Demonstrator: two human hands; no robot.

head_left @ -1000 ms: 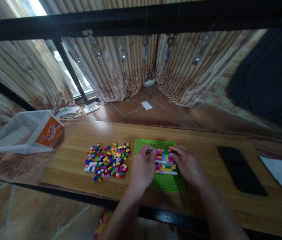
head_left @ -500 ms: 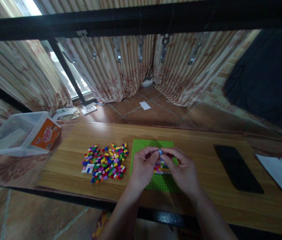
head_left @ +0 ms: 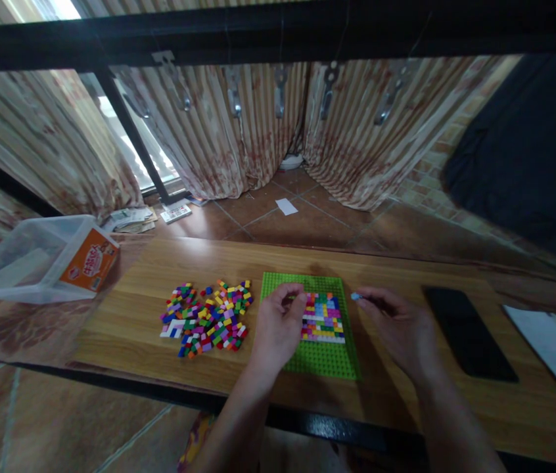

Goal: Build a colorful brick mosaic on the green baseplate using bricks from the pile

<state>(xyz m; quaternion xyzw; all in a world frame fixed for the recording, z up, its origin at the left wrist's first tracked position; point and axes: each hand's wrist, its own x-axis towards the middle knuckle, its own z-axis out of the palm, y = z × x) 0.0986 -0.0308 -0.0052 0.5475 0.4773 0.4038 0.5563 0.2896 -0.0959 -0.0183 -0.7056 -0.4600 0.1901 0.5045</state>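
Observation:
A green studded baseplate (head_left: 324, 364) lies on the wooden table, with rows of multicoloured toy bricks (head_left: 324, 322) pressed onto its middle. My left hand (head_left: 278, 325) is over the plate's left part, thumb and forefinger pinched together. Whatever it may hold is too small or hidden to name. My right hand (head_left: 403, 328) is off the plate's right edge and pinches a small light blue brick (head_left: 355, 296) at its fingertips. Left of the plate lies a loose pile of small coloured bricks (head_left: 213, 322), with a white piece (head_left: 174, 328) at its left side.
A black phone-like slab (head_left: 470, 332) and white paper (head_left: 549, 348) lie on the right of the table (head_left: 125, 309). A clear plastic bin (head_left: 26, 256) with an orange label is at the left. A dark horizontal bar (head_left: 278, 33) crosses above, with metal hooks hanging below it.
My hands were together over the plate at a blue brick. My right hand has moved right, off the plate, with the light blue brick, uncovering the brick rows. My left hand has barely moved.

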